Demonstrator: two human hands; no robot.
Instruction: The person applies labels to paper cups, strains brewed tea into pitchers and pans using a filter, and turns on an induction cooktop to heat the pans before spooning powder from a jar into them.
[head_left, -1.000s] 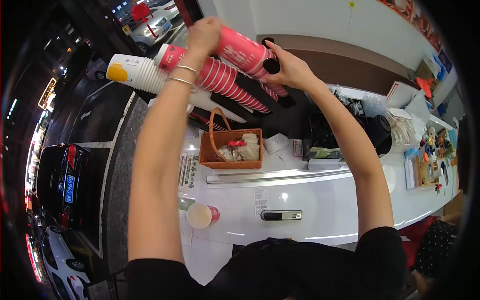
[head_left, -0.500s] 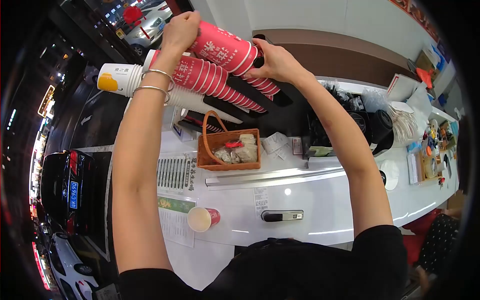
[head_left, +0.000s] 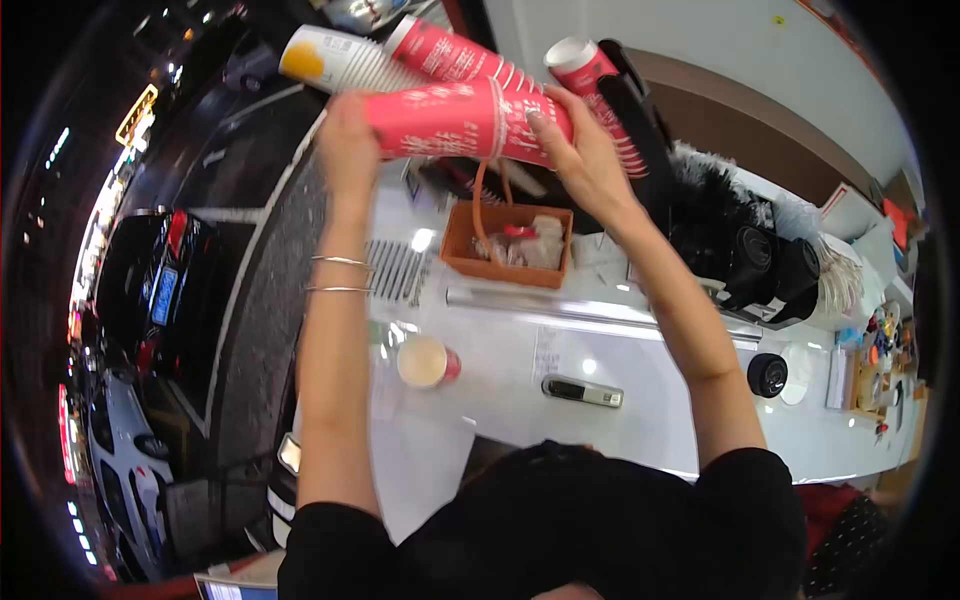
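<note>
Both hands hold red paper cups (head_left: 435, 118) with white lettering, lined up end to end above the counter. My left hand (head_left: 348, 140), somewhat blurred, is closed round the left end. My right hand (head_left: 588, 160) grips the right end, its thumb along the side. A pale rim shows between the two parts; I cannot tell whether they are nested or mouth to mouth. Just behind are a stack of white cups (head_left: 345, 62) with a yellow print and a stack of red cups (head_left: 450, 55). Another red stack (head_left: 580, 68) lies in a black holder (head_left: 640, 100).
Below the cups stands a brown basket (head_left: 505, 262) with wrapped items. A single paper cup (head_left: 422, 362) and a black-and-silver stapler (head_left: 582, 391) are on the white counter (head_left: 500, 400). Black containers (head_left: 765, 265) stand to the right. Parked cars (head_left: 150, 290) are outside at left.
The red cups in my hands have come away from the stacks at the back, down and nearer to me. They now lie more level. The camera view has shifted too.
</note>
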